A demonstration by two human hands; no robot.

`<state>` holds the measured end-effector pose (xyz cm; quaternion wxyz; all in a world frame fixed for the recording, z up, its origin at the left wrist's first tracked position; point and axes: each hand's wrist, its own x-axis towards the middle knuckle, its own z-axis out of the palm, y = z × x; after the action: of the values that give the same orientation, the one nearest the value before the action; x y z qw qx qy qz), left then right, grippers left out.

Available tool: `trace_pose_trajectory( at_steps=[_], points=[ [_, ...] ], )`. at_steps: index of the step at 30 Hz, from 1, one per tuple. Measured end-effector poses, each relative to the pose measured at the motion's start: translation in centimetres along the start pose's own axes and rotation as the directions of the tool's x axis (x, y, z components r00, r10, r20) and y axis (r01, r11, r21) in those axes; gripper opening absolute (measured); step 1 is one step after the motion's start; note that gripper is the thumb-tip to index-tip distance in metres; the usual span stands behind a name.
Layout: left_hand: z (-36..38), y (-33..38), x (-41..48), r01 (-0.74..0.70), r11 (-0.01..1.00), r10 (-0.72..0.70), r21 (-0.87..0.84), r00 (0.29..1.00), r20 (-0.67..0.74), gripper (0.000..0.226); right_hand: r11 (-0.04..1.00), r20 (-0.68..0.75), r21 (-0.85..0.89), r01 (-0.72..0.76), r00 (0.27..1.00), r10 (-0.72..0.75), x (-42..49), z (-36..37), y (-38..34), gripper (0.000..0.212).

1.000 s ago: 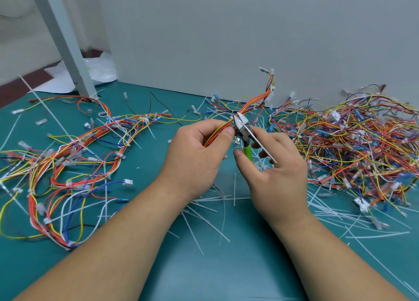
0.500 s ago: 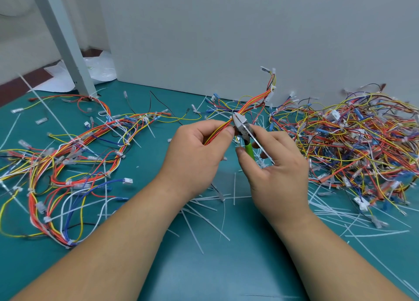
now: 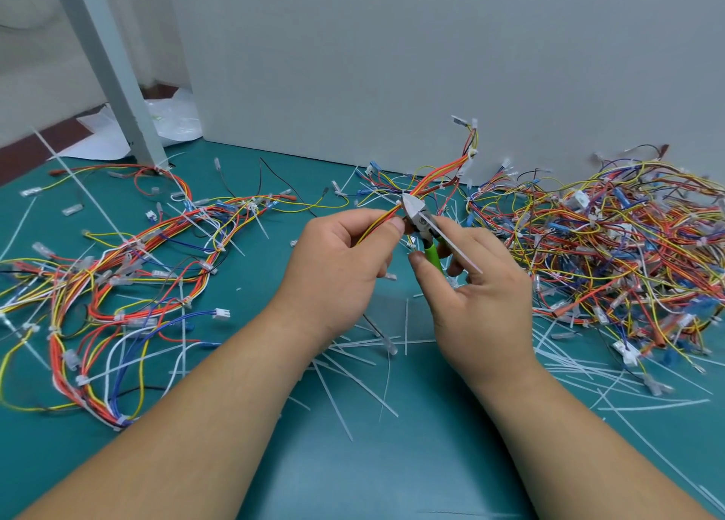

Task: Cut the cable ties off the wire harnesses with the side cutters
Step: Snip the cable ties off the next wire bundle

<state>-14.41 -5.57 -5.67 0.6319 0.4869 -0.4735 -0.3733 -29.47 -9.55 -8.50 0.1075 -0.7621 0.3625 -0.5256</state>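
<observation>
Left heap: loose wire harnesses (image 3: 117, 284) sprawl over the green mat (image 3: 353, 460) with white ties showing on them; I can't tell whether these are finished
Left hand: my left hand (image 3: 341, 268) has its fingers curled round the held harness (image 3: 435, 176), thumb and forefinger pinching the wires just beside the cutting spot, which I judge keeps the bundle taut and steady
Side cutters: the side cutters (image 3: 421, 225) have their nose at the cable tie (image 3: 459, 251) on that bundle, its long tail trailing across my right fingers; the blades look nearly together, and I can't tell if the tie has parted
Right hand: my right hand (image 3: 482, 304) wraps the green handles, thumb along one for the squeeze
Right heap: a dense tangled pile (image 3: 608, 253) lies near, probably waiting stock
Foreground: snipped ties (image 3: 353, 362) litter the mat beneath my wrists
</observation>
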Motion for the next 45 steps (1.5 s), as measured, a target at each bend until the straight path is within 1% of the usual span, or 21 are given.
trace_pose_trajectory(
  at_steps=[3,9,15,19,22,32,38,45],
  points=[
    [-0.07,-0.11,0.04,-0.006,1.0,0.006,0.017,1.0,0.0,0.021,1.0,0.007,-0.003,0.014,1.0,-0.014,0.05,-0.04,-0.03,0.034],
    [-0.02,-0.05,-0.05,-0.022,1.0,0.022,-0.02,1.0,0.008,0.02,1.0,0.05,-0.004,0.011,0.999,-0.011,0.13,-0.17,-0.12,0.027],
    [-0.01,0.09,-0.08,0.005,0.999,-0.005,-0.038,1.0,0.001,0.022,0.999,0.055,0.04,-0.007,0.998,0.005,-0.04,0.05,-0.3,0.039],
    [-0.04,0.24,0.01,0.05,0.996,-0.049,-0.079,0.999,0.007,0.023,0.999,0.054,0.048,-0.011,0.998,0.008,-0.2,0.06,-0.24,0.041],
    [-0.15,0.33,0.05,0.053,0.995,-0.054,-0.088,0.998,-0.01,0.023,0.999,0.046,0.048,-0.015,0.999,0.013,-0.22,0.12,-0.21,0.043],
    [-0.18,0.36,0.0,0.052,0.994,-0.052,-0.091,0.999,0.008,0.023,1.0,0.018,0.026,-0.009,1.0,0.008,-0.19,0.15,0.06,0.039],
    [-0.22,0.21,0.04,0.05,0.995,-0.048,-0.081,0.999,0.023,0.022,1.0,0.014,0.022,-0.014,1.0,0.014,-0.25,0.15,0.09,0.04],
    [-0.27,0.12,0.01,0.031,0.997,-0.029,-0.071,0.999,0.036,0.022,0.999,0.004,0.038,-0.013,1.0,0.013,-0.24,0.15,0.23,0.038]
  ],
)
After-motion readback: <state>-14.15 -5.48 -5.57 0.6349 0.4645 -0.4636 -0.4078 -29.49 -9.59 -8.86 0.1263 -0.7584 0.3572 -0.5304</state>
